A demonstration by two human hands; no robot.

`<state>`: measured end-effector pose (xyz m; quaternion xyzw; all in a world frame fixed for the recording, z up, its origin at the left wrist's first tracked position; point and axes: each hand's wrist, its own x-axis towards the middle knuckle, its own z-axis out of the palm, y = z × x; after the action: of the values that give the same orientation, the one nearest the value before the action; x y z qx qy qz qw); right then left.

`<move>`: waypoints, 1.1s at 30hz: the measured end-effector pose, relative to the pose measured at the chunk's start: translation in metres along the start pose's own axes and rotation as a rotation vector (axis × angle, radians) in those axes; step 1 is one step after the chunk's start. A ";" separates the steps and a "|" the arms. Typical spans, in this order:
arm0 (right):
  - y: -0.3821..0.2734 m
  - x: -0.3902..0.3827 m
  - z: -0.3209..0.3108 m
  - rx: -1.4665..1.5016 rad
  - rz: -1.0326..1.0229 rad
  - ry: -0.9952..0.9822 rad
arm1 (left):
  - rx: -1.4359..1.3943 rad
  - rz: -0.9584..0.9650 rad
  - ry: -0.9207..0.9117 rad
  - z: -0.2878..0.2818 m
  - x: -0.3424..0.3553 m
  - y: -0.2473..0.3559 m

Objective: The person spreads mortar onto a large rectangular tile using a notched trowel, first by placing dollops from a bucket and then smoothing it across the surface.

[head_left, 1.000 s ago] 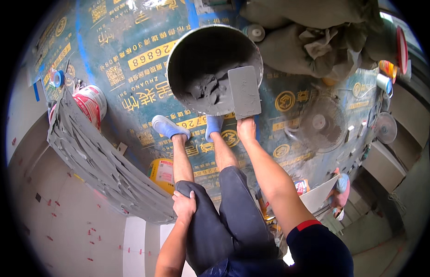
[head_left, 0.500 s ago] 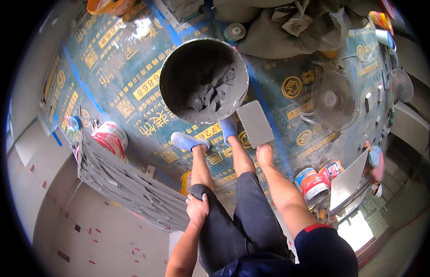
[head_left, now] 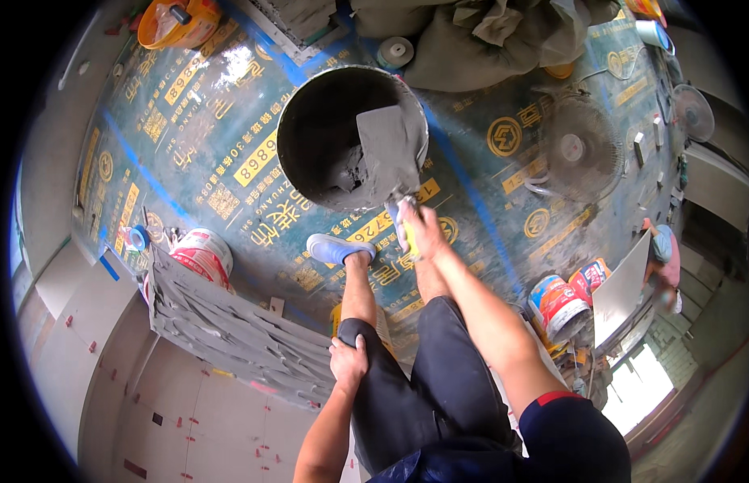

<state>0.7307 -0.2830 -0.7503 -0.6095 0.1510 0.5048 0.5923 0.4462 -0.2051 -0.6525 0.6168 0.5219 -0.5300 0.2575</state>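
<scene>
My right hand (head_left: 422, 232) grips the yellow handle of a flat rectangular trowel (head_left: 386, 141). The grey blade reaches over the right side of a large round bucket (head_left: 303, 117) standing by my feet. Grey mortar (head_left: 348, 171) lies low inside it, partly hidden behind the blade. My left hand (head_left: 349, 360) rests on my left knee and holds nothing; its thumb stands apart from the fingers. Left of my legs leans a large slab (head_left: 229, 326) coated with ridged grey mortar.
A white and red bucket (head_left: 202, 253) sits behind the slab. To the right are a floor fan (head_left: 575, 146) and paint-style buckets (head_left: 559, 306). Bulky grey sacks (head_left: 479, 48) lie beyond the mortar bucket, an orange bucket (head_left: 181, 22) at far left. Another person (head_left: 668, 256) is at far right.
My right hand has swung up and left, bringing the trowel from beside the mortar bucket to over its opening. My left hand stays on the knee. The whole view has shifted slightly.
</scene>
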 end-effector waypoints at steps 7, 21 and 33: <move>0.014 0.002 -0.039 -0.264 -0.062 0.070 | -0.038 -0.012 0.036 -0.002 0.001 -0.010; 0.080 -0.091 0.040 0.132 0.081 0.389 | -0.021 -0.011 -0.011 -0.011 0.007 -0.012; -0.061 -0.129 -0.011 1.540 0.153 -0.657 | -0.088 -0.028 0.006 -0.003 0.006 -0.014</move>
<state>0.7257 -0.3303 -0.6150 0.1548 0.3143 0.4511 0.8208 0.4337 -0.1960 -0.6535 0.5991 0.5541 -0.5082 0.2754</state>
